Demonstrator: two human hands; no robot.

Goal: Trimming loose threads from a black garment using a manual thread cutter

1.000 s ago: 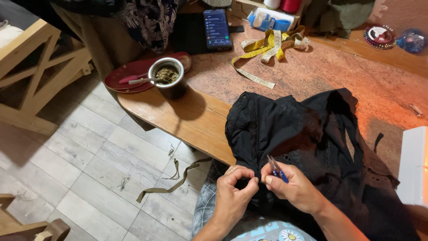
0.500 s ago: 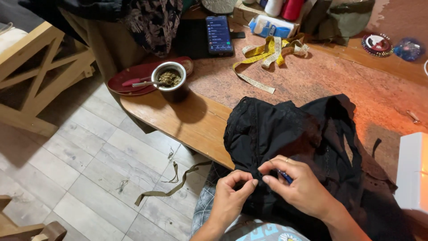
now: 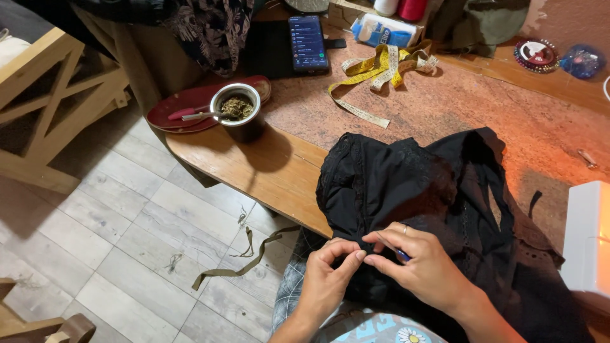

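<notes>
A black lacy garment (image 3: 413,190) lies bunched on the wooden table (image 3: 254,171) and hangs over its near edge onto my lap. My left hand (image 3: 327,282) pinches the fabric's lower edge between thumb and fingers. My right hand (image 3: 422,267), a ring on one finger, holds a small thin tool with a blue handle (image 3: 397,252) against the same spot of cloth. The two hands almost touch at the fingertips.
A metal cup of green herb with a straw (image 3: 236,111) stands beside a red plate (image 3: 184,108). A phone (image 3: 308,43), a yellow tape measure (image 3: 381,70) and a white sewing machine (image 3: 588,241) sit on the table. Fabric strips (image 3: 244,267) lie on the tiled floor.
The view has shifted slightly. My hands stay together on the garment's edge, the right hand having turned over the cloth so less of the blue tool shows.
</notes>
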